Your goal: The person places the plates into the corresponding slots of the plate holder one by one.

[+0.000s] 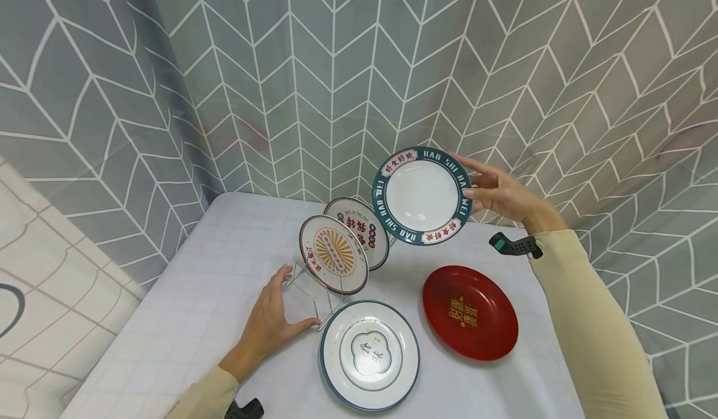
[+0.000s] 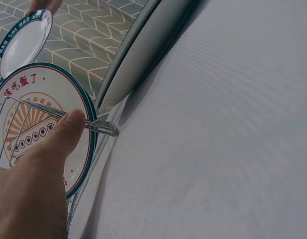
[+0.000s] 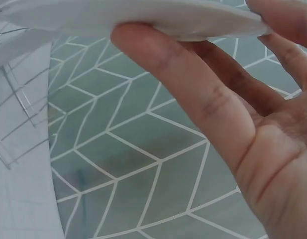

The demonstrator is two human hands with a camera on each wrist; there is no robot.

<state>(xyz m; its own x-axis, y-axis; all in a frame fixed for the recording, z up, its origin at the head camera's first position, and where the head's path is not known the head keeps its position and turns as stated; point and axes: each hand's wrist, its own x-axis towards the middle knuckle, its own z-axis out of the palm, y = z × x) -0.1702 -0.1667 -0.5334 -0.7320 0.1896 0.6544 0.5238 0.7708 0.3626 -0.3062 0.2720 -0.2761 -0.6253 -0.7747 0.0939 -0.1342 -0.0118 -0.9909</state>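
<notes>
My right hand (image 1: 499,193) pinches the right edge of a white plate with a green lettered rim (image 1: 422,196), thumb on the front and fingers behind. This plate is held up above the back of the table, its face toward me. My left hand (image 1: 268,319) holds the side of a wire plate rack (image 2: 104,128), the thumb lying over its wires in the left wrist view. In the rack leans a plate with an orange sunburst (image 1: 335,254). Behind that stands another plate with red characters (image 1: 363,224), partly covered by it.
A blue-rimmed white plate (image 1: 370,375) lies in front of the rack, close to its right end. To the right, a red plate with gold characters (image 1: 470,313) lies on the white-covered table (image 1: 219,263). A grey chevron-patterned curtain (image 1: 314,95) hangs behind the table.
</notes>
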